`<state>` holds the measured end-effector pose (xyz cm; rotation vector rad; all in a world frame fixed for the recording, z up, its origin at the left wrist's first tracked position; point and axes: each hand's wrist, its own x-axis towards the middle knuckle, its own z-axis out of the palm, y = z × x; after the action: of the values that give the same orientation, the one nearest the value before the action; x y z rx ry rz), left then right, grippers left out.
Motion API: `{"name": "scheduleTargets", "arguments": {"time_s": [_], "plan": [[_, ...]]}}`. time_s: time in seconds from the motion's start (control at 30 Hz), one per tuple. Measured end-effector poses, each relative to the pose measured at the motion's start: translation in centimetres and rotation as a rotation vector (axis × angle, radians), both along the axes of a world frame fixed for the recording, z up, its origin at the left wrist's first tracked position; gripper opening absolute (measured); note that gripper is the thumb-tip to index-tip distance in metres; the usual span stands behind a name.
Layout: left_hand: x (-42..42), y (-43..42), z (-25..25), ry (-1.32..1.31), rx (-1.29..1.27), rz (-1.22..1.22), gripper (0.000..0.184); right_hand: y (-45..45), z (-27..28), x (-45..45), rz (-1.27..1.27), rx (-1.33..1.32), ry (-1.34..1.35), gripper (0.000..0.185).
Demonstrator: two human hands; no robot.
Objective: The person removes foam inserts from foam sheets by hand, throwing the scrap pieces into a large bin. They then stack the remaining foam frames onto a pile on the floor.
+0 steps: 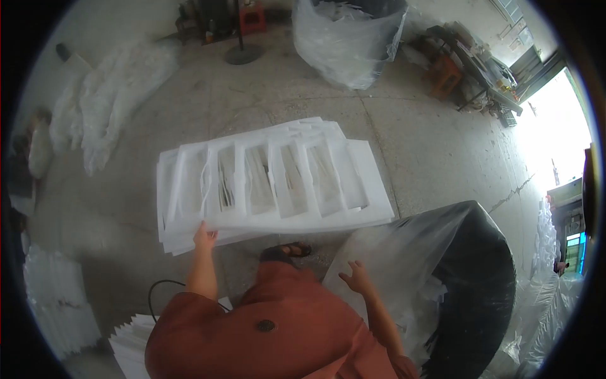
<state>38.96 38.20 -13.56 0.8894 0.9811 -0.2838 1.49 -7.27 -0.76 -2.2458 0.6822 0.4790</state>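
Bare concrete floor [214,95] spreads across a workshop, with bright daylight coming through an opening at the right. A stack of white sheets [271,222] with rows of long cut-out openings lies in front of the person; what holds it up is hidden. Its layers are fanned and out of line, and thin edges of lower sheets show through several openings. The openings are already formed in the top sheet, but the pile does not look squared up, so that much appears left to do; how many sheets have been dealt with cannot be told.

The left hand [205,236] is at the near left edge of the stack, fingers against it; whether it pinches a sheet cannot be made out. The right hand [358,278] is empty, fingers spread, apart from the stack and beside a clear plastic bag [404,243] with white pieces inside.

That bag crowds the near right side, close to the stack's corner. A dark cable [151,292] loops behind the left arm, near more white sheets [129,341]. Farther off are another large bag [347,54], a plastic heap [117,88], a red stool [253,19], an orange stool [445,76] and a cluttered worktop [470,66].
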Motion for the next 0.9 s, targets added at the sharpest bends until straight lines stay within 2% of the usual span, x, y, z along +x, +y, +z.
{"name": "scheduleTargets", "arguments": {"time_s": [0.03,0.13,0.23,0.3,0.4,0.5,0.57,0.63,0.7,0.8,0.9], "plan": [[0.0,-1.7,0.5,-0.005,-0.011,0.006,0.037,-0.4,-0.7,-0.8,-0.074,0.097,0.014,0.071],[0.0,-7.9,7.1,-0.068,-0.070,-0.012,0.036,0.8,-0.5,-0.8,-0.705,0.682,0.043,0.082],[-0.7,-13.8,15.1,-0.235,-0.193,-0.151,0.035,2.3,0.0,1.1,-0.938,1.108,-0.092,0.100],[-2.0,-17.8,21.5,-0.340,-0.224,-0.257,0.033,2.3,-2.0,2.9,-1.042,1.352,-0.160,0.113],[-3.8,-21.5,28.0,-0.480,-0.295,-0.403,0.031,1.5,-1.0,6.9,-1.302,1.643,-0.357,0.126],[-5.3,-22.6,31.5,-0.631,-0.371,-0.605,0.031,-1.6,0.6,9.2,-1.599,1.834,-0.753,0.129],[-6.0,-22.6,32.9,-0.674,-0.409,-0.727,0.031,-5.6,-1.4,8.8,-1.559,1.926,-1.098,0.131],[-6.1,-22.1,33.0,-0.758,-0.443,-0.799,0.035,-9.4,-0.9,8.0,-1.696,2.029,-1.282,0.116],[-6.1,-21.2,33.4,-0.817,-0.423,-0.845,0.037,-14.1,-4.3,6.2,-1.627,1.879,-1.305,0.088],[-4.0,-17.6,31.9,-0.930,-0.377,-0.787,0.042,-15.2,0.0,6.1,-1.524,1.593,-1.118,0.055],[0.0,-10.7,29.4,-1.009,-0.350,-0.661,0.036,-11.6,6.6,9.6,-1.033,1.590,-1.269,0.041]]}}
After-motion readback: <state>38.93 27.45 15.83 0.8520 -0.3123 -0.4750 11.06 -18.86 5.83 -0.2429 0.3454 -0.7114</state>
